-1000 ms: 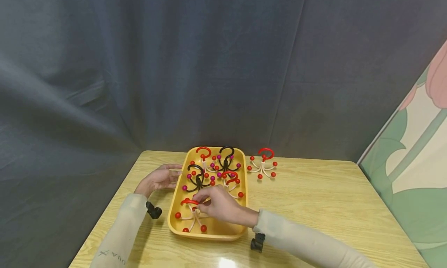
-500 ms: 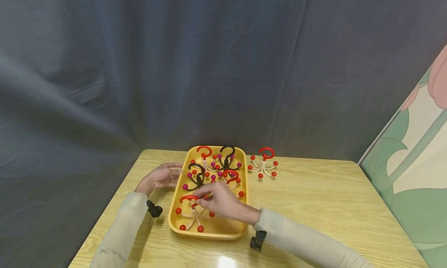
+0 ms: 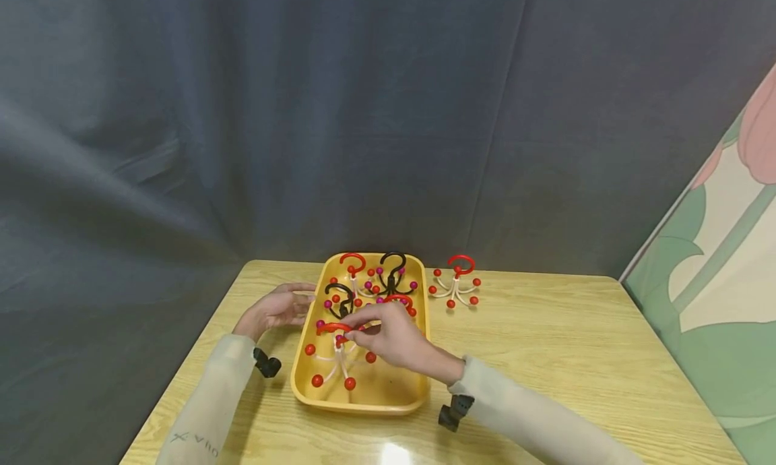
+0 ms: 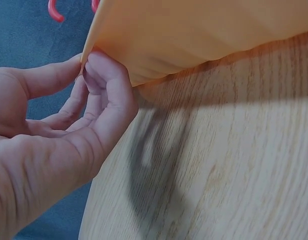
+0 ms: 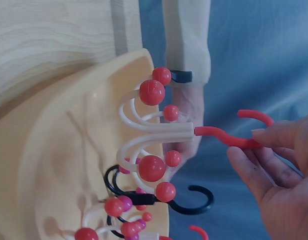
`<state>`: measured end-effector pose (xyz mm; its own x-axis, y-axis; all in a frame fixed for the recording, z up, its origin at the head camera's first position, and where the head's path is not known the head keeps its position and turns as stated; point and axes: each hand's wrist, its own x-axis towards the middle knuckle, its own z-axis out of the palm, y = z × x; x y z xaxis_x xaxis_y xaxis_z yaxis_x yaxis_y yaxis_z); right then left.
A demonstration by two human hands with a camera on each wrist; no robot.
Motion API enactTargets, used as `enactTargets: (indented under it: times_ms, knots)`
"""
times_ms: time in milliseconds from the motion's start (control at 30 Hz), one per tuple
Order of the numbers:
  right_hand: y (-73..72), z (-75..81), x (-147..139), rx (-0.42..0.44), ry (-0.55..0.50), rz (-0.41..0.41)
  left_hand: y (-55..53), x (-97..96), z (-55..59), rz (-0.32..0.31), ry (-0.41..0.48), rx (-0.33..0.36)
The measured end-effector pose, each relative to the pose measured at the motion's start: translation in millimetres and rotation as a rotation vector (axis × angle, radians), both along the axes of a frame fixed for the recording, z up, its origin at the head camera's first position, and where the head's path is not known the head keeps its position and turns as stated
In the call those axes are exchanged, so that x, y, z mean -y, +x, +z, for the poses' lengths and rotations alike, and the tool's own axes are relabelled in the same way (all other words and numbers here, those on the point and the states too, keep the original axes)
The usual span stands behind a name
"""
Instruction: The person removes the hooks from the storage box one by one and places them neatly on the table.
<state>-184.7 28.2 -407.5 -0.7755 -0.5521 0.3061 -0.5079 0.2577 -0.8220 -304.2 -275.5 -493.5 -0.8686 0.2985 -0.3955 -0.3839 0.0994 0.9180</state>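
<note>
In the head view my right hand (image 3: 394, 337) pinches the red hook of a white multi-arm hook hanger (image 5: 169, 131) with red ball tips. The hanger hangs over the near part of a yellow tray (image 3: 358, 408), its arms spread below the hook. Thumb and fingertips close on the red hook in the right wrist view. My left hand (image 3: 275, 313) holds the tray's left rim, thumb on one side and fingers on the other, as the left wrist view shows. Two black hangers (image 3: 391, 286) with magenta balls stand farther back in the tray.
Another white-and-red hanger (image 3: 354, 286) stands at the tray's far left, and one more (image 3: 399, 298) is partly hidden behind my right hand. Outside, a white-and-red hanger (image 3: 457, 290) stands on the wooden table (image 3: 545, 357) right of the tray. A dark curtain (image 3: 388, 114) hangs behind.
My right hand has risen and moved slightly toward the back, carrying the pinched hanger up with it. The left hand stays at the tray rim.
</note>
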Motion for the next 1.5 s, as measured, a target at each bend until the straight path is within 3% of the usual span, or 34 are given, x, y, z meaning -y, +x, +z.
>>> enactTargets:
  times_ms: [500, 733, 1233, 1500]
  knots:
    - [1.7, 15.4, -32, -0.006, -0.077, -0.078, 4.9, 6.1, 8.6, -0.02, 0.007, 0.014]
    - [2.1, 17.0, -55, 0.054, -0.107, -0.129, 7.0, 6.8, 12.2, -0.046, -0.015, 0.002]
    - [-9.5, 26.5, -122, 0.048, -0.185, -0.344, 5.3, 4.7, 12.1, -0.036, -0.06, 0.009]
    - [-24.1, 28.9, -164, -0.05, -0.247, -0.414, 1.9, 5.2, 18.2, -0.031, -0.122, 0.016]
